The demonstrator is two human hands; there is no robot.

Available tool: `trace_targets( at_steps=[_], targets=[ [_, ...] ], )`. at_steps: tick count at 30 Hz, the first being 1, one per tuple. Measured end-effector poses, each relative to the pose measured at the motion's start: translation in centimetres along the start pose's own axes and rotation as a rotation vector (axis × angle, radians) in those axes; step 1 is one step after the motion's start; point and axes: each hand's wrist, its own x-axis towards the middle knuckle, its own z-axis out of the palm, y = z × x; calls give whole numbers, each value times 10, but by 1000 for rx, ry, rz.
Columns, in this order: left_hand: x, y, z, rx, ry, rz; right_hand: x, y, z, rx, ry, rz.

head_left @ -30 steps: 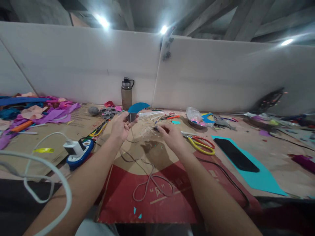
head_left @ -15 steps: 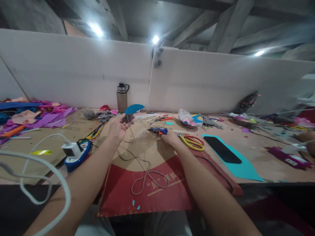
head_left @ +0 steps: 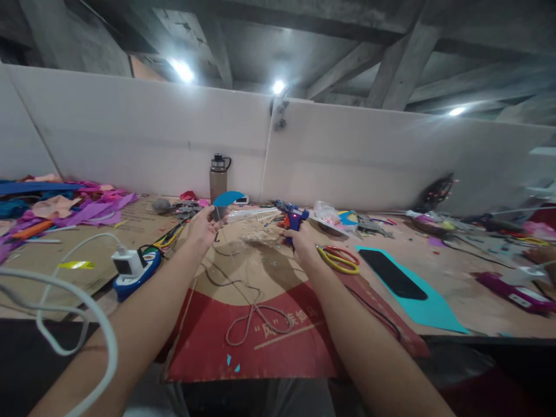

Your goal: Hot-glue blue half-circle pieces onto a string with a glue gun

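My left hand point(head_left: 204, 227) is closed on a small grey piece with a curved blue piece point(head_left: 229, 198) rising from it, raised over the cardboard. Whether the grey and blue parts are joined I cannot tell. In my right hand point(head_left: 299, 237) is a blue hot glue gun point(head_left: 296, 219), held upright by its handle with a small red light showing and its nozzle toward the left. A thin grey cord point(head_left: 256, 307) lies looped on the red and brown cardboard point(head_left: 204, 347) below my hands. Yellow-and-red-handled scissors point(head_left: 341, 260) lie right of my right wrist.
A power strip point(head_left: 136, 281) with a white charger and cable sits on the left. Purple and pink scraps point(head_left: 95, 209) cover the far left. A bottle point(head_left: 218, 179) stands by the wall panel. A black phone point(head_left: 391, 272) rests on turquoise sheet point(head_left: 438, 313) at right.
The glue gun has been lifted off the cardboard area and turned upright in my right hand. My left hand still holds the blue and grey piece, lowered slightly. The view has tilted up a little.
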Motion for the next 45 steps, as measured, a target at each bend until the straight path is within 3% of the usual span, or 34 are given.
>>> trace_targets(
  at_steps=[14,23,30,45],
  targets=[
    [3,-10,-6,114,24,10,-13,-14,15,82,-109,-107],
    [1,-16,-6,202,-39,35,-31,-17,31,-123,-249,-291],
    [-9,-19,0,208,-107,80,-45,-16,39,-379,-236,-382],
    [-18,-21,8,225,-217,71,-40,-14,33,-586,-202,-373]
  ],
)
